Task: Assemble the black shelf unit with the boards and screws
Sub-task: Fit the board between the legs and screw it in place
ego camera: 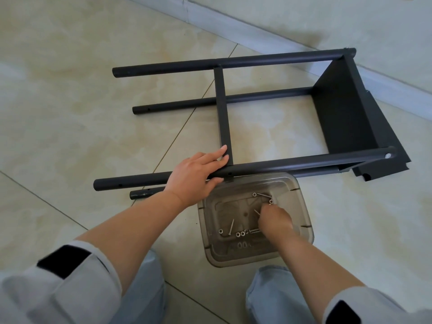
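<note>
The black shelf frame (268, 108) lay on its side on the tiled floor (70, 90), its far end near the baseboard (268, 33), while the left hand (196, 176) gripped the near pole (280, 163) and the right hand's (275, 222) curled fingers pinched among loose screws (230, 226) and washers (240, 234) inside the clear plastic tub (301, 206)
</note>
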